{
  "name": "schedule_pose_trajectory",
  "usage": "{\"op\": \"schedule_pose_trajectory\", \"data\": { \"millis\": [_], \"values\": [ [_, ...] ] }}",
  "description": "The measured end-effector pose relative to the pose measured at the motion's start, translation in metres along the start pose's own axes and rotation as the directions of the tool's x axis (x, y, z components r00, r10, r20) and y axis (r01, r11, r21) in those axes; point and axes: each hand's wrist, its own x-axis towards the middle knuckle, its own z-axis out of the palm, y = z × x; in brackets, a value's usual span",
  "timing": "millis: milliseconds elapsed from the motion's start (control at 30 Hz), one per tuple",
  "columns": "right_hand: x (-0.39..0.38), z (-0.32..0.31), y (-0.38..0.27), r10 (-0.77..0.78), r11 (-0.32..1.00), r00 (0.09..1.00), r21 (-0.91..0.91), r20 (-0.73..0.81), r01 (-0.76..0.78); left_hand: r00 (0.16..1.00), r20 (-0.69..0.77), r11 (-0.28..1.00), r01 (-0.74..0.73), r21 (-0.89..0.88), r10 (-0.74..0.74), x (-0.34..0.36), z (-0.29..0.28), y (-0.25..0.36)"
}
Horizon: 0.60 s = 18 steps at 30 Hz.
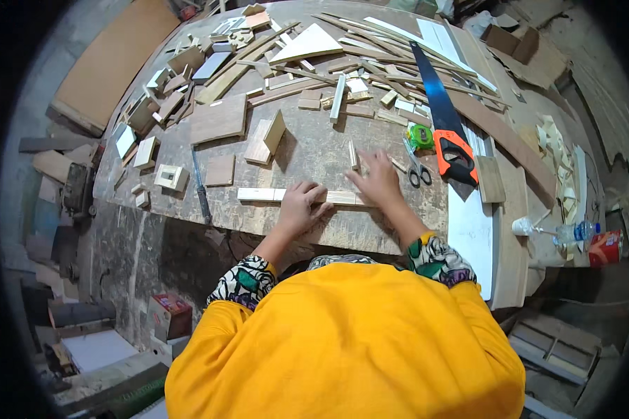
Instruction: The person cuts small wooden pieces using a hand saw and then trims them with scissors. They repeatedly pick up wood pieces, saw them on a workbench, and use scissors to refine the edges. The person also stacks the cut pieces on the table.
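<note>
A narrow, pale wooden strip [262, 195] lies crosswise near the front edge of the workbench, with a few marks across it. Curled over its middle, my left hand [302, 207] grips it with bent fingers. My right hand [379, 181] is over the strip's right part, fingers apart and pointing away from me. Close to those fingertips is a short, thin wood piece [353, 155]; whether they touch it I cannot tell. Left of the strip rests a screwdriver-like tool [202, 199] with a dark handle.
Right of my hands lie scissors [418, 172], a green tape measure [420, 136] and a handsaw [442, 115] with an orange handle. Wood offcuts [219, 120] and thin strips [391, 42] pile up across the back. A plastic bottle [579, 232] is at the far right.
</note>
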Motion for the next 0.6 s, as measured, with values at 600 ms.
{"op": "schedule_pose_trajectory", "data": {
  "millis": [600],
  "values": [
    [-0.09, -0.009, 0.016, 0.07, 0.955, 0.997, -0.29, 0.039, -0.056, 0.969, 0.073, 0.971, -0.229, -0.072, 0.235, 0.0, -0.002, -0.022]
  ]
}}
